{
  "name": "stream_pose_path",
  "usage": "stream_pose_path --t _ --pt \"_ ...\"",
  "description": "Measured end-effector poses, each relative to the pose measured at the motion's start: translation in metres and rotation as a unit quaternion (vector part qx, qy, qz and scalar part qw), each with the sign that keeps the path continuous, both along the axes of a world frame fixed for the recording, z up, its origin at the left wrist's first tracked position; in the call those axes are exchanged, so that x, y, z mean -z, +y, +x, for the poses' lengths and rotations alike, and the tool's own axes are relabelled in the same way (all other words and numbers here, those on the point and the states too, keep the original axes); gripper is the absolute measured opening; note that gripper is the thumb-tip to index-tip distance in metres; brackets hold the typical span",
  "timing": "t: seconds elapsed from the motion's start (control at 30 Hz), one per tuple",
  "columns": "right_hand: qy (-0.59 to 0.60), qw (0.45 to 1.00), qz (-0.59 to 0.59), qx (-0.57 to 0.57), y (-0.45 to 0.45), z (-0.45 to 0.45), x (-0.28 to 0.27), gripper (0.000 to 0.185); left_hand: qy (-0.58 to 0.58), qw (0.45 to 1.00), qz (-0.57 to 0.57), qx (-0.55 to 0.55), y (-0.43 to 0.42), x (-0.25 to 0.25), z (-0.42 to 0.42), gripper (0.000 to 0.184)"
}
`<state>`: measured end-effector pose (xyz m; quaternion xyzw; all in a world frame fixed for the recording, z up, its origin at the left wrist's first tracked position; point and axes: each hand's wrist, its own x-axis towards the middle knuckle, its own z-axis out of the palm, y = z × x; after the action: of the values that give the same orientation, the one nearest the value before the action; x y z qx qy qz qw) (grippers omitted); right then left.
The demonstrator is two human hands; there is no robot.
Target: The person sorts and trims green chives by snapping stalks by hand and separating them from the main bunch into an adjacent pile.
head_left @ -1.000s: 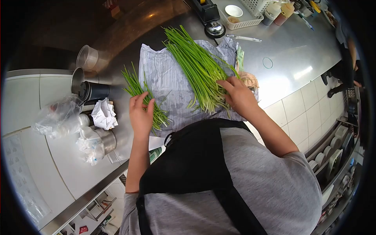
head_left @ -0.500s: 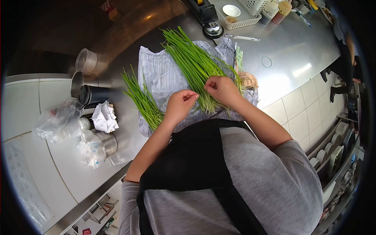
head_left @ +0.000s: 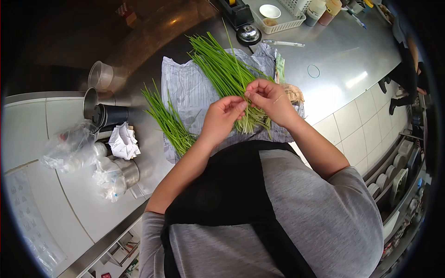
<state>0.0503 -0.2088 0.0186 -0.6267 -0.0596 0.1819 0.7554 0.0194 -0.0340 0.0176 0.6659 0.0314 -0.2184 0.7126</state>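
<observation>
A large bunch of green chives [head_left: 215,62] lies on a crumpled sheet of newspaper [head_left: 185,85], its pale ends toward my body. Over those pale ends my two hands meet, fingertips almost touching. My right hand [head_left: 272,101] pinches a chive stalk [head_left: 230,39] that stands up above the bunch and points away from me. Thumb and fingers of my left hand [head_left: 225,116] are closed at the lower part of what seems the same stalk; the contact is partly hidden. To the left, a smaller bunch of chives [head_left: 170,120] rests at the paper's edge.
On the steel counter [head_left: 338,51] are a call bell [head_left: 248,34], a pen [head_left: 283,43], a rubber band [head_left: 313,71] and a white basket [head_left: 282,25]. Black cups [head_left: 111,113], crumpled paper [head_left: 124,140] and plastic bags [head_left: 69,143] stand left. Another person's legs [head_left: 405,78] show at right.
My hands have come together over the bunch, the left moving right and slightly up. A single chive stalk now rises from my fingers. The view has shifted a little.
</observation>
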Motion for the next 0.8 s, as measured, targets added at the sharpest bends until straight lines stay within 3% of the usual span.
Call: stream_pose_path --t 0.13,0.27,0.53,0.63,0.7,0.73,0.8 --pt "-0.015 1.000 -0.006 0.002 0.004 -0.006 0.001 0.007 0.039 0.995 -0.023 -0.090 -0.002 -0.007 0.002 0.018" --pt "0.012 1.000 0.009 0.012 0.003 -0.009 0.006 0.007 0.046 0.995 -0.020 -0.090 -0.001 -0.011 0.000 0.014" --pt "0.190 0.956 0.187 0.123 -0.007 -0.007 0.025 0.007 -0.015 0.948 -0.260 -0.181 0.013 -0.029 -0.008 0.008" --pt "0.171 0.971 0.122 0.112 -0.019 -0.001 0.028 0.009 -0.023 0.945 -0.258 -0.203 0.024 -0.045 -0.015 0.008" --pt "0.046 0.996 -0.056 0.059 -0.027 0.004 0.030 0.012 -0.023 0.942 -0.261 -0.208 0.030 -0.052 -0.019 0.009" --pt "0.045 0.996 -0.055 0.059 -0.030 0.005 0.032 0.012 -0.023 0.939 -0.267 -0.216 0.032 -0.054 -0.021 0.009" --pt "-0.109 0.954 -0.272 0.059 -0.035 0.008 0.033 0.017 -0.033 0.941 -0.263 -0.211 0.034 -0.054 -0.022 0.009"
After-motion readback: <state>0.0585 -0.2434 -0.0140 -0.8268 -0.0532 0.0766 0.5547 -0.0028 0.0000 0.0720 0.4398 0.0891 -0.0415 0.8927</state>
